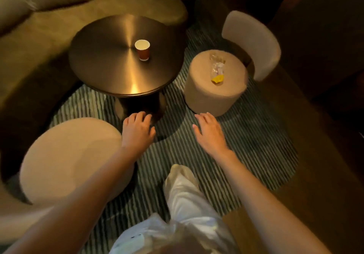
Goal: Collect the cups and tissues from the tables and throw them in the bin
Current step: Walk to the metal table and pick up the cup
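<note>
**One cup seen, both hands empty**

The clear wrapper point(217, 70) on the round stool point(199, 96) is blurred (its contents cannot be made out). One red paper cup point(142, 49) stands upright mid-tabletop point(102, 66). The left hand point(137, 130) and right hand point(209, 130) are held out, fingers loosely spread, nothing gripped. A second stool point(69, 159) sits beside the left forearm.

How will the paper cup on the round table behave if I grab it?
The cup looks like thin paper, so probably light and easy to crush. It stands upright, narrow at the base, on the glossy table, so a nudge may slide or tip it. Contents aren't visible.
</note>
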`<state>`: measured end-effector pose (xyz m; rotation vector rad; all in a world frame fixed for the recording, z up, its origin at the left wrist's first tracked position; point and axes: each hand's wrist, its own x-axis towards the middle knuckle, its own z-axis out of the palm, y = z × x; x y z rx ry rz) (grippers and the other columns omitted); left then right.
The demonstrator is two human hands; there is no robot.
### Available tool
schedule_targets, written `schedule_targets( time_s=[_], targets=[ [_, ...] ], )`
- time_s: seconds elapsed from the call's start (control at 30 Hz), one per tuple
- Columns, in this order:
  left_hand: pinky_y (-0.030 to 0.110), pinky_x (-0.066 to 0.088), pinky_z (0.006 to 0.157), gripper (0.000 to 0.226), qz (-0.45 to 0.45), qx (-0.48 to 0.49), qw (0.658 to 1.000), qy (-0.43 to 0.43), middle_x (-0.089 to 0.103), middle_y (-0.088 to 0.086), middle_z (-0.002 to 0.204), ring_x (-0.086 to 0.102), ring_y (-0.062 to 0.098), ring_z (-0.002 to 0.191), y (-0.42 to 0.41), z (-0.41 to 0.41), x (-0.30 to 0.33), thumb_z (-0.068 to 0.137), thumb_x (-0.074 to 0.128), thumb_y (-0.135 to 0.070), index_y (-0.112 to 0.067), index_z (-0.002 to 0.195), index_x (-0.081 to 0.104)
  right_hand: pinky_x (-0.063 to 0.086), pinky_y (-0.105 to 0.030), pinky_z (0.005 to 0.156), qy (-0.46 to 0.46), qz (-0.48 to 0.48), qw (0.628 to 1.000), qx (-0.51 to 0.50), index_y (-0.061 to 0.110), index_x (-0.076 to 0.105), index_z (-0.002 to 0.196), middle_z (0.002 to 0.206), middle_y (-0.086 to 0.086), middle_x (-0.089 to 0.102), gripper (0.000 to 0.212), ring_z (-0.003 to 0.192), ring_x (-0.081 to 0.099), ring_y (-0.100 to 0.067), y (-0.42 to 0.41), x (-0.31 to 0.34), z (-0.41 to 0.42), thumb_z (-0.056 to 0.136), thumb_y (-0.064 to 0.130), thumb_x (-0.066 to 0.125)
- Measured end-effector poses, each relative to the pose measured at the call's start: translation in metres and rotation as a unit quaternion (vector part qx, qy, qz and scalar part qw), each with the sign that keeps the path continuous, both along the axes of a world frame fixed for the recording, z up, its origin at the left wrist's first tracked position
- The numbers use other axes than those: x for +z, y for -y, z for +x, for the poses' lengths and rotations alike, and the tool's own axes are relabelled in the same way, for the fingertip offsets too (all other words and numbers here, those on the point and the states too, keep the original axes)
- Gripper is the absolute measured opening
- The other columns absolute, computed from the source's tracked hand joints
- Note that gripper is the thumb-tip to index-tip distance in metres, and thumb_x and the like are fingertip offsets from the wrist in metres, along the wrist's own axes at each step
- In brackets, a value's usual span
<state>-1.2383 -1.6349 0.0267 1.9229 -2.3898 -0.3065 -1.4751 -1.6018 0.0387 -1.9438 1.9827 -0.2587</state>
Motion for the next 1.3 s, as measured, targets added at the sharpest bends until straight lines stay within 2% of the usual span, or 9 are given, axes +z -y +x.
schedule_targets(
  time_s=[0.2,0.43,0.6,0.8,0.9,1.0,1.1,1.2,1.3],
  targets=[
    [0.046,0.035,0.104,0.047,0.017,0.08,0.996,0.019,0.051,0.011,0.137,0.043,0.031,0.127,0.076,-0.007,0.006,0.09,0.053,-0.036,-0.014,0.132,0.051,0.025,-0.041,0.116,-0.009,0.012,0.996,0.093,0.014,0.039,0.143,0.149,-0.008,0.038,0.047,0.141,0.027,-0.027,0.132,-0.01,-0.004,0.1,0.034,0.039],
    [0.047,0.041,0.096,0.044,0.034,0.151,0.987,0.032,0.057,0.015,0.125,0.05,0.035,0.117,0.158,-0.004,-0.005,0.084,0.061,-0.031,-0.01,0.123,0.057,0.027,-0.039,0.114,0.013,0.036,0.988,0.15,0.012,0.038,0.143,0.149,-0.01,0.037,0.048,0.139,0.029,-0.025,0.244,-0.031,0.008,0.099,0.031,0.042],
    [0.046,0.039,0.097,0.043,0.056,0.182,0.982,0.013,0.054,0.017,0.131,0.049,0.036,0.119,0.232,-0.003,-0.024,0.086,0.06,-0.029,-0.009,0.124,0.056,0.031,-0.035,0.109,0.039,0.054,0.981,0.18,0.011,0.036,0.142,0.142,-0.009,0.042,0.049,0.133,0.036,-0.024,0.321,-0.054,0.02,0.097,0.028,0.048],
    [0.045,0.032,0.106,0.043,0.102,0.193,0.976,0.012,0.045,0.013,0.14,0.042,0.032,0.127,0.304,0.001,-0.04,0.094,0.047,-0.034,-0.013,0.132,0.048,0.029,-0.041,0.114,0.113,0.107,0.98,0.125,0.014,0.017,0.15,0.152,-0.008,0.03,0.068,0.139,0.03,-0.025,0.41,-0.068,0.037,0.095,0.029,0.053],
    [0.044,0.03,0.108,0.042,0.113,0.209,0.971,0.008,0.045,0.012,0.141,0.04,0.032,0.13,0.332,0.003,-0.042,0.096,0.044,-0.035,-0.013,0.132,0.049,0.03,-0.043,0.114,0.164,0.152,0.971,0.08,0.022,0.015,0.151,0.155,-0.003,0.025,0.081,0.141,0.028,-0.022,0.447,-0.081,0.043,0.087,0.031,0.065],
    [0.044,0.029,0.109,0.042,0.12,0.227,0.966,-0.002,0.044,0.012,0.142,0.039,0.032,0.131,0.357,0.004,-0.044,0.096,0.045,-0.033,-0.013,0.132,0.049,0.034,-0.044,0.112,0.228,0.185,0.956,0.005,0.029,0.019,0.148,0.154,0.001,0.03,0.092,0.14,0.032,-0.02,0.482,-0.106,0.049,0.077,0.031,0.077],
    [0.043,0.028,0.11,0.042,0.132,0.237,0.963,-0.001,0.042,0.011,0.144,0.036,0.031,0.133,0.376,0.006,-0.05,0.096,0.045,-0.033,-0.013,0.134,0.047,0.037,-0.039,0.11,0.28,0.207,0.937,-0.039,0.026,0.028,0.146,0.149,-0.002,0.039,0.095,0.137,0.037,-0.021,0.51,-0.133,0.055,0.07,0.023,0.083],
    [0.041,0.025,0.111,0.044,0.15,0.248,0.957,0.014,0.039,0.01,0.146,0.033,0.029,0.135,0.385,0.007,-0.055,0.096,0.045,-0.034,-0.016,0.136,0.044,0.037,-0.038,0.11,0.296,0.225,0.928,-0.003,0.025,0.033,0.144,0.145,0.0,0.043,0.096,0.134,0.039,-0.019,0.528,-0.157,0.066,0.064,0.025,0.087],
    [0.041,0.025,0.112,0.045,0.166,0.267,0.949,0.017,0.038,0.009,0.146,0.032,0.028,0.135,0.389,0.009,-0.059,0.095,0.046,-0.035,-0.017,0.136,0.043,0.041,-0.033,0.105,0.311,0.187,0.931,0.041,0.025,0.041,0.138,0.136,0.002,0.05,0.091,0.125,0.045,-0.013,0.535,-0.173,0.077,0.06,0.027,0.087]
  ],
)
